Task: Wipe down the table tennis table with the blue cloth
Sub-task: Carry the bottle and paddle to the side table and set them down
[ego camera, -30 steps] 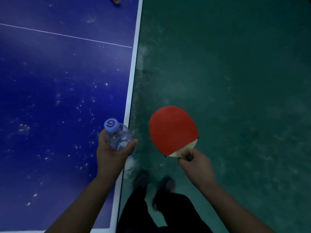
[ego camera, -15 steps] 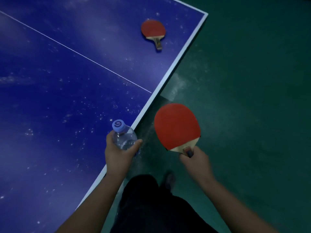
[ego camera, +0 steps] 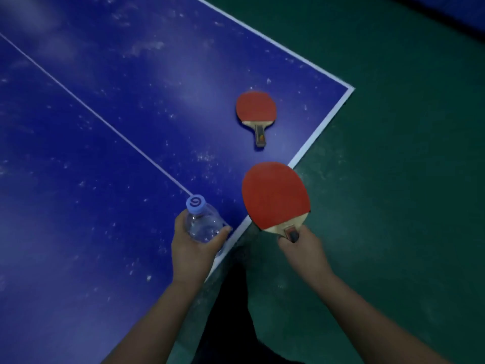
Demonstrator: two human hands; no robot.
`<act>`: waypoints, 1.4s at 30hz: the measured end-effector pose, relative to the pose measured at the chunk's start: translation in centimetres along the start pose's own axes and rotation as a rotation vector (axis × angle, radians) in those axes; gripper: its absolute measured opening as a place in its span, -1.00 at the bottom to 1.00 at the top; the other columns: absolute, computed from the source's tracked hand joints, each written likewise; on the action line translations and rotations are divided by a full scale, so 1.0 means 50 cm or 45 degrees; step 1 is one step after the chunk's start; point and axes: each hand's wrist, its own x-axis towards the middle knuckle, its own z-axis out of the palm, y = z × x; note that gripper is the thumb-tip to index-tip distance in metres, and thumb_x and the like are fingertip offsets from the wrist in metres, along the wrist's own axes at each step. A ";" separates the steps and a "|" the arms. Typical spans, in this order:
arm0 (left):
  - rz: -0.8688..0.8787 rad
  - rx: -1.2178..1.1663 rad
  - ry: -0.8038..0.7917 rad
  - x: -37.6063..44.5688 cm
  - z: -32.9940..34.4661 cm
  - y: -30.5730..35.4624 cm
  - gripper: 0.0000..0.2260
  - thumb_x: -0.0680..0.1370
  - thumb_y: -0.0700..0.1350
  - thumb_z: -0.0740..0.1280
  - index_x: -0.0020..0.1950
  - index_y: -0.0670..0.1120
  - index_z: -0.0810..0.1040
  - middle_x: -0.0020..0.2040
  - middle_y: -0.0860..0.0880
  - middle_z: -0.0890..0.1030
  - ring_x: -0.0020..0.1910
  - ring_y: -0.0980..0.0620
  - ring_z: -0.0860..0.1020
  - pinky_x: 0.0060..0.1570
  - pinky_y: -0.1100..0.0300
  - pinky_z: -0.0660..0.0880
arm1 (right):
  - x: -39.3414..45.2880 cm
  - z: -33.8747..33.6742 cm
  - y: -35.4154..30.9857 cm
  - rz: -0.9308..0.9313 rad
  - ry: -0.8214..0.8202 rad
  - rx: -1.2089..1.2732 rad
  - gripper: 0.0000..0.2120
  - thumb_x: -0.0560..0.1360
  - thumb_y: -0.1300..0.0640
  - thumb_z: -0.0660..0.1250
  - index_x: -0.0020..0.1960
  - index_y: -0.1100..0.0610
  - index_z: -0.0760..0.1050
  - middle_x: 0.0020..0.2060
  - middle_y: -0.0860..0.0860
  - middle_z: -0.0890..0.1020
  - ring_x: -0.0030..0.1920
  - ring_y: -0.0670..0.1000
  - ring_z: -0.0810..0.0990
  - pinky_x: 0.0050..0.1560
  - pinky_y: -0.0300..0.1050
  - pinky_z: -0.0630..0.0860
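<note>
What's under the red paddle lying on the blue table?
The red paddle with the wooden handle lies flat on the dusty blue table tennis table near its corner. Only tabletop shows around it; the patch beneath is covered.

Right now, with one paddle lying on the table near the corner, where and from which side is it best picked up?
Take the lying paddle by its wooden handle, probably from the near table edge. The handle points toward the person and that edge, while the flat red blade offers no grip. Both hands are full: the left hand holds a bottle, the right hand another paddle.
</note>
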 end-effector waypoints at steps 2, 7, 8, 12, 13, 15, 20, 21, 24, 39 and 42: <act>0.004 -0.023 0.006 0.079 0.037 0.024 -0.38 0.32 -0.02 0.64 0.29 0.14 0.45 0.12 0.22 0.60 0.05 0.28 0.59 -0.01 0.30 0.54 | 0.092 -0.001 -0.052 0.003 -0.002 0.000 -0.88 0.49 0.10 0.38 -0.13 0.07 0.44 -0.24 -0.06 0.56 -0.27 -0.08 0.52 -0.30 -0.16 0.42; -0.012 -0.014 -0.038 0.252 0.104 0.077 -0.37 0.33 -0.04 0.64 0.29 0.16 0.42 0.12 0.25 0.57 0.03 0.35 0.56 -0.11 0.51 0.49 | 0.307 0.014 -0.177 -0.043 -0.022 -0.064 -0.84 0.53 0.10 0.38 -0.06 0.14 0.43 -0.24 -0.03 0.54 -0.29 -0.11 0.48 -0.38 -0.23 0.32; -0.018 -0.010 -0.035 0.278 0.113 0.086 -0.37 0.33 -0.04 0.64 0.29 0.16 0.42 0.12 0.25 0.57 0.03 0.36 0.56 -0.11 0.52 0.48 | 0.342 0.019 -0.200 -0.053 -0.016 -0.058 -0.83 0.54 0.09 0.38 -0.05 0.16 0.44 -0.22 -0.01 0.56 -0.29 -0.10 0.48 -0.39 -0.24 0.31; -0.033 -0.021 -0.021 0.364 0.144 0.107 -0.38 0.33 -0.07 0.64 0.30 0.14 0.43 0.13 0.24 0.57 0.04 0.39 0.55 -0.12 0.55 0.45 | 0.476 0.041 -0.271 -0.067 0.030 -0.066 -0.72 0.56 -0.01 0.39 -0.14 0.15 0.40 -0.26 0.03 0.51 -0.37 -0.04 0.43 -0.46 -0.19 0.24; -0.039 -0.021 -0.019 0.378 0.149 0.111 -0.39 0.33 -0.09 0.64 0.27 0.16 0.43 0.12 0.22 0.58 0.03 0.38 0.56 -0.12 0.55 0.45 | 0.506 0.049 -0.283 -0.072 0.054 -0.068 -0.69 0.55 -0.05 0.39 -0.16 0.15 0.39 -0.23 0.08 0.51 -0.37 -0.01 0.41 -0.44 -0.18 0.24; -0.055 -0.020 -0.010 0.414 0.164 0.108 -0.40 0.33 -0.11 0.64 0.24 0.18 0.43 0.11 0.18 0.60 0.02 0.34 0.58 -0.13 0.53 0.46 | 0.571 0.062 -0.312 -0.056 0.102 -0.111 -0.66 0.54 -0.08 0.38 -0.07 0.20 0.43 -0.07 0.16 0.53 -0.23 0.05 0.44 -0.31 -0.17 0.30; -0.100 0.003 0.035 0.462 0.188 0.112 -0.39 0.33 -0.11 0.65 0.27 0.10 0.44 0.09 0.15 0.59 -0.02 0.37 0.56 -0.18 0.55 0.44 | 0.648 0.087 -0.365 0.036 0.122 -0.247 -0.42 0.57 -0.09 0.37 0.35 0.32 0.34 0.24 0.23 0.41 0.24 0.19 0.41 0.12 0.01 0.42; -0.111 0.008 0.040 0.470 0.191 0.112 -0.39 0.33 -0.11 0.65 0.28 0.09 0.45 0.08 0.16 0.59 -0.03 0.40 0.56 -0.19 0.56 0.43 | 0.658 0.093 -0.369 0.050 0.119 -0.264 -0.40 0.57 -0.10 0.37 0.37 0.32 0.32 0.27 0.24 0.40 0.27 0.20 0.40 0.17 0.02 0.42; -0.137 0.014 0.054 0.486 0.196 0.111 -0.38 0.33 -0.09 0.64 0.30 0.08 0.45 0.09 0.18 0.59 -0.02 0.40 0.56 -0.19 0.54 0.45 | 0.671 0.106 -0.371 0.102 0.103 -0.299 -0.37 0.57 -0.12 0.37 0.39 0.32 0.29 0.29 0.24 0.38 0.29 0.20 0.40 0.21 0.04 0.43; -0.158 0.011 0.054 0.507 0.219 0.116 -0.37 0.33 -0.13 0.64 0.32 -0.01 0.46 0.08 0.16 0.59 -0.04 0.40 0.57 -0.19 0.55 0.45 | 0.703 0.087 -0.353 0.186 -0.020 -0.178 -0.67 0.45 0.09 0.41 0.09 0.26 0.46 -0.08 0.12 0.60 -0.25 0.07 0.53 -0.45 -0.20 0.27; -0.131 0.015 0.023 0.500 0.234 0.121 -0.39 0.33 -0.12 0.65 0.29 0.03 0.45 0.10 0.15 0.60 -0.02 0.35 0.58 -0.15 0.52 0.46 | 0.680 0.052 -0.337 0.136 -0.047 -0.172 -0.74 0.49 0.11 0.39 0.08 0.20 0.41 -0.15 0.04 0.55 -0.28 0.03 0.50 -0.41 -0.17 0.30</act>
